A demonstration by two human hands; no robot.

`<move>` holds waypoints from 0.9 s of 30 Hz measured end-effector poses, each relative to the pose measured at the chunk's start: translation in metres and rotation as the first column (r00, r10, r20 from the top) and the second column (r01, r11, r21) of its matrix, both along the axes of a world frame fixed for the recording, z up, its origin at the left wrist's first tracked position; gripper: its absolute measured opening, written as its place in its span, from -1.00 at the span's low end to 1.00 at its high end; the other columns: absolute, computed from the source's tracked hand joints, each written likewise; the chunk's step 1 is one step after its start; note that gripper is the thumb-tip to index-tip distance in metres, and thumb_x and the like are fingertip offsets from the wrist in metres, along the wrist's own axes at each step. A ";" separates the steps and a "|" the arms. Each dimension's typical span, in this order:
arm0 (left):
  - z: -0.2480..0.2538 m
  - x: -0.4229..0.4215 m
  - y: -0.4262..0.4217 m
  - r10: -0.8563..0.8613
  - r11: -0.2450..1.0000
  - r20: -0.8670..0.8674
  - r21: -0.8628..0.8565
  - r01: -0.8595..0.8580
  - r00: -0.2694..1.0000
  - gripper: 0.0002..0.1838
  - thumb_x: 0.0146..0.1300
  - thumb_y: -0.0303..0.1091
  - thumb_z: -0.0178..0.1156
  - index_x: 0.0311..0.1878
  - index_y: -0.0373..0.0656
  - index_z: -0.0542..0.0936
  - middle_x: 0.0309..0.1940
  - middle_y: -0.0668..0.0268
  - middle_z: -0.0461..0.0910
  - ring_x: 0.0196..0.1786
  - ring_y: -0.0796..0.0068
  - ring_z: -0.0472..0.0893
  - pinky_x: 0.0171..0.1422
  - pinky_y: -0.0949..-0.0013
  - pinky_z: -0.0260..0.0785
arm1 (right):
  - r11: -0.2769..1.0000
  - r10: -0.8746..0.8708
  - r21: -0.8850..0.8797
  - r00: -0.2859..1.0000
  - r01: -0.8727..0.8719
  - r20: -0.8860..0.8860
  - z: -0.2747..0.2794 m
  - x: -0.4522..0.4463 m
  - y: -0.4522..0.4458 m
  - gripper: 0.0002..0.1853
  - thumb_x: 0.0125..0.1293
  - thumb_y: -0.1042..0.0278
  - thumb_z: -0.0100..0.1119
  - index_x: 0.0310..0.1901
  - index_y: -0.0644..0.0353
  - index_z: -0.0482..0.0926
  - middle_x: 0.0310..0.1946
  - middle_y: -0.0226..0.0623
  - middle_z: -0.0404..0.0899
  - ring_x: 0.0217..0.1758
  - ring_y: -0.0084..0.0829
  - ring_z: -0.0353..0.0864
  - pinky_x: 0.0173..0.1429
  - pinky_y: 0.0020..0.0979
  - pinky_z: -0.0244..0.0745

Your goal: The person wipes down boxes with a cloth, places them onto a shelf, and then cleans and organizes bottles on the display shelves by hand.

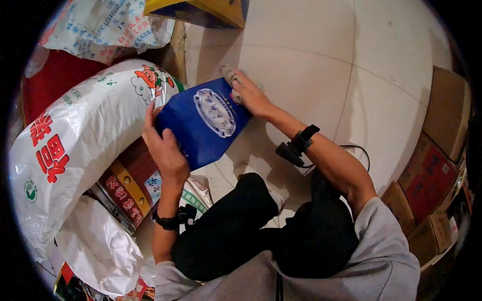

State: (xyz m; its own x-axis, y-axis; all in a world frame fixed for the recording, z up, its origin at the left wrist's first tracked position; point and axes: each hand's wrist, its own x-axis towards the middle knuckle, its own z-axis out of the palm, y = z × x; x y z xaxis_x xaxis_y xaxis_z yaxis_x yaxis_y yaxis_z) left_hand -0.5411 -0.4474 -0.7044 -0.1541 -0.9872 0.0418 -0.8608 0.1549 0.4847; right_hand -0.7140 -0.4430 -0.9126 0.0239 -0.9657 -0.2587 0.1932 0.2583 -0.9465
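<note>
A dark blue box [187, 119] with a white oval label is held tilted in front of me, above the floor. My left hand [164, 150] grips its left side, thumb on the face and fingers at the edge. At the upper right edge, my right hand [251, 95] presses a bunched greyish cloth [230, 75] against the box. Part of the cloth is hidden under the palm. Just left of the box lies a big white printed sack [95, 115].
Below the sack are a dark red box [120, 195] and a crumpled white bag [100, 246]. A yellow and blue box [201, 11] stands at the top. Cardboard boxes [427, 165] line the right side. Pale tiles [306, 55] cover the floor; a black cable [365, 153] lies on them.
</note>
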 end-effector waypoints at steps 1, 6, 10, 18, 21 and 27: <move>-0.001 0.008 0.001 0.000 1.000 0.001 0.003 0.000 1.000 -0.31 0.55 0.03 -0.24 0.52 -0.32 0.27 0.32 -0.05 0.42 0.34 0.05 0.39 0.53 0.11 0.07 | 1.000 0.000 0.003 1.000 0.000 0.001 0.000 0.005 0.002 -0.43 0.59 0.09 -0.11 0.47 0.28 0.28 0.47 0.14 0.29 0.58 0.04 0.20 0.63 -0.11 0.05; -0.012 0.067 0.006 -0.023 0.997 -0.120 -0.069 0.015 0.993 -0.28 0.54 0.05 -0.22 0.49 -0.40 0.27 0.40 -0.05 0.34 0.45 0.13 0.33 0.60 0.15 0.01 | 0.962 -0.059 -0.269 0.936 -0.039 -0.347 0.055 0.041 0.022 -0.43 0.55 0.16 -0.03 0.50 0.15 0.30 0.55 0.08 0.18 0.64 0.08 0.07 0.69 0.00 -0.14; -0.032 0.114 0.024 0.095 0.995 -0.315 0.016 -0.095 0.944 -0.24 0.54 0.12 -0.23 0.48 -0.40 0.25 0.42 -0.03 0.32 0.45 0.15 0.34 0.59 0.14 0.06 | 0.793 0.000 -0.560 0.919 -0.240 -0.394 0.149 0.073 0.042 -0.35 0.36 0.26 0.13 0.49 0.05 0.32 0.52 0.04 0.22 0.64 0.02 0.09 0.70 0.06 -0.18; -0.041 0.130 0.035 0.155 0.987 -0.383 0.023 -0.158 0.910 -0.24 0.55 0.14 -0.24 0.46 -0.42 0.28 0.34 0.02 0.37 0.36 0.17 0.43 0.52 0.18 0.15 | 0.737 -0.075 -0.614 0.870 -0.281 -0.487 0.095 0.055 0.023 -0.39 0.25 0.33 0.21 0.38 0.14 0.45 0.44 0.03 0.36 0.59 0.00 0.21 0.66 0.10 -0.05; -0.040 0.127 0.032 0.138 0.985 -0.268 -0.067 -0.161 0.953 -0.25 0.56 0.14 -0.26 0.42 -0.43 0.35 0.30 0.04 0.41 0.38 0.20 0.39 0.53 0.22 0.11 | 0.898 -0.095 -0.408 0.832 -0.165 -0.546 0.018 0.041 0.019 -0.49 0.42 0.28 0.05 0.37 0.22 0.44 0.40 0.08 0.41 0.55 0.08 0.25 0.64 0.07 0.02; -0.016 0.075 0.014 -0.018 0.987 -0.136 -0.158 -0.004 0.991 -0.34 0.60 -0.02 -0.32 0.41 -0.43 0.39 0.26 -0.03 0.47 0.35 0.11 0.42 0.53 0.18 0.12 | 0.940 -0.085 -0.337 0.926 -0.048 -0.368 0.028 0.035 0.014 -0.49 0.48 0.27 0.00 0.44 0.12 0.38 0.45 0.16 0.33 0.55 0.16 0.23 0.63 0.11 0.01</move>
